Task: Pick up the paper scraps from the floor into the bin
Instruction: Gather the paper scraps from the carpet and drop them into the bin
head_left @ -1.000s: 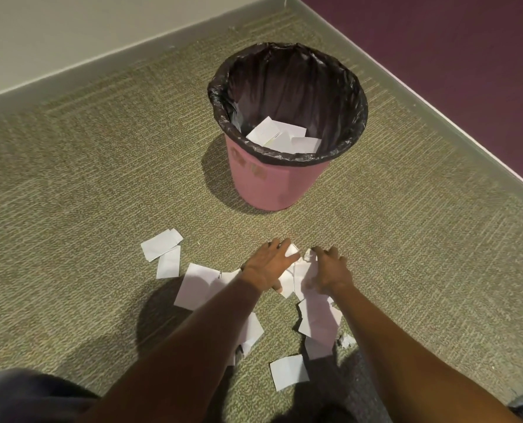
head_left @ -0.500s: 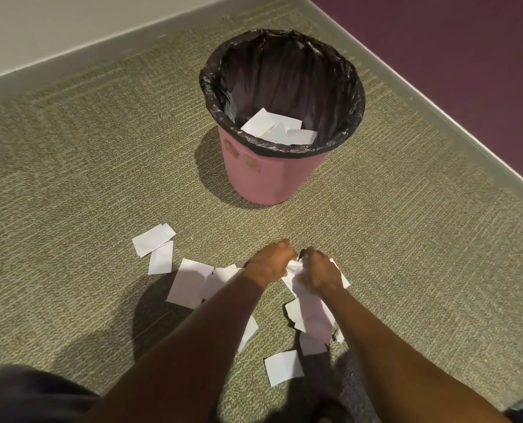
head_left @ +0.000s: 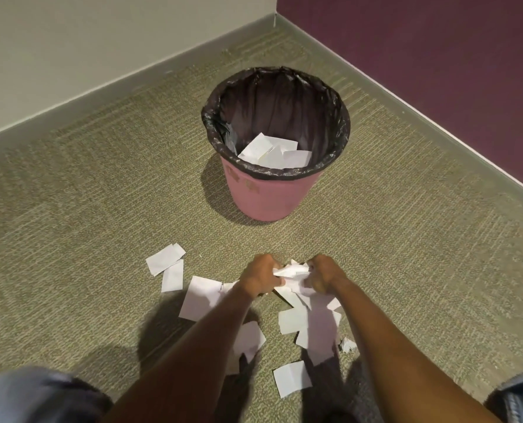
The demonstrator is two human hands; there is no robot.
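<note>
Both hands are down at the floor (head_left: 101, 193), a carpet, knuckles up and close together. The left hand (head_left: 261, 276) and the right hand (head_left: 324, 274) each have a clenched grip on one crumpled wad (head_left: 290, 271) of white paper bunched between them. Loose ends of the wad trail back toward the person. More scraps (head_left: 200, 296) lie flat on the carpet around and under the forearms: two overlapping ones off to the left, a large one beside the left wrist, several heaped by the right forearm, and a single one nearest the person. The bin (head_left: 269, 199), pink with a black liner (head_left: 284, 87) folded over its rim, stands upright beyond the hands, apart from them, near the room's corner. A few scraps lie inside it at the bottom.
</note>
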